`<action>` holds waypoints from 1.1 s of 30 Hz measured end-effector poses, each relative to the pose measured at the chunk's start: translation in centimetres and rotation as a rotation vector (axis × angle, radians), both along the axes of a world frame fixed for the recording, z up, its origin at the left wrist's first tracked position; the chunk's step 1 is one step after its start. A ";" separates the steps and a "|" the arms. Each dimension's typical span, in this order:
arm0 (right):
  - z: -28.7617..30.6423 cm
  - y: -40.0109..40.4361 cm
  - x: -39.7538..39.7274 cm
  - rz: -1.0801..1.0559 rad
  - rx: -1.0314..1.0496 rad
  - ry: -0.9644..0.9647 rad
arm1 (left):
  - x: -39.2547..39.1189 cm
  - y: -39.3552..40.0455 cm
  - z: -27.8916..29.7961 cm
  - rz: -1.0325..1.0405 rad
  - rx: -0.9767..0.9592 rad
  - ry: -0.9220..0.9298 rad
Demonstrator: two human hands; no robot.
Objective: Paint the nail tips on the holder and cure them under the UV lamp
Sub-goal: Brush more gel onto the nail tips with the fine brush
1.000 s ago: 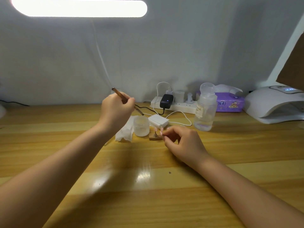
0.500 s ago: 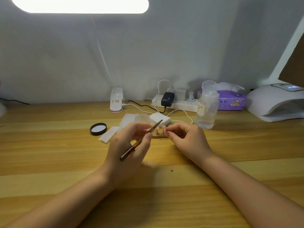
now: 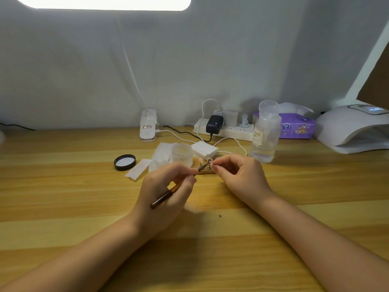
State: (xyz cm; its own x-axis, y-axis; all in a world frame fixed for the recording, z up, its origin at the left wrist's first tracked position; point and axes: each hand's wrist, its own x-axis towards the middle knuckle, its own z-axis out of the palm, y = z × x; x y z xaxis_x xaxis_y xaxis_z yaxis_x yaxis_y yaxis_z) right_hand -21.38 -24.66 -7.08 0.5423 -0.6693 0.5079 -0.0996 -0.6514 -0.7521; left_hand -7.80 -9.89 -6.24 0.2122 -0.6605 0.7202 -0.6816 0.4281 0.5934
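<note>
My left hand (image 3: 164,192) grips a thin brown nail brush (image 3: 168,193), whose tip reaches the pale nail tips (image 3: 208,162) standing on a small wooden holder (image 3: 205,171) at the middle of the desk. My right hand (image 3: 237,175) pinches the holder's right end with thumb and forefinger, right beside the brush tip. A frosted open jar (image 3: 182,153) stands just left of the holder. The white UV lamp (image 3: 353,129) sits at the far right with its display lit.
A black jar lid (image 3: 125,162) and white wipes (image 3: 160,157) lie left of the jar. Behind are a white pad stack (image 3: 204,150), a clear pump bottle (image 3: 265,133), a power strip (image 3: 227,129) with cables, a purple tissue pack (image 3: 294,127) and a lamp base (image 3: 148,128).
My left hand came down from above the jar and brought the brush tip to the nail tips. My right hand stayed on the holder.
</note>
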 end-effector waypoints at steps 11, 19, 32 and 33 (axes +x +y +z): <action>0.0 0.0 0.0 0.000 0.002 -0.006 | 0.0 -0.2 -0.2 0.029 -0.018 0.024; 0.0 -0.1 0.1 -0.017 -0.011 -0.003 | 0.1 0.0 -0.2 0.010 -0.005 0.076; -0.3 -0.3 0.2 -0.048 -0.076 0.007 | 0.1 0.2 -0.1 0.004 0.007 0.013; -0.3 -0.4 0.2 -0.048 -0.079 0.008 | 0.1 0.2 -0.1 0.014 -0.009 0.012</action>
State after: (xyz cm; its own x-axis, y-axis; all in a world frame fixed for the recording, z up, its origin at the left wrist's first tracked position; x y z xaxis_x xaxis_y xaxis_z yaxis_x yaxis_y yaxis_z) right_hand -21.18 -25.04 -7.39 0.5146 -0.6530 0.5558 -0.1380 -0.7028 -0.6979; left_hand -7.68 -9.71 -6.34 0.2298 -0.6509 0.7236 -0.6807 0.4239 0.5975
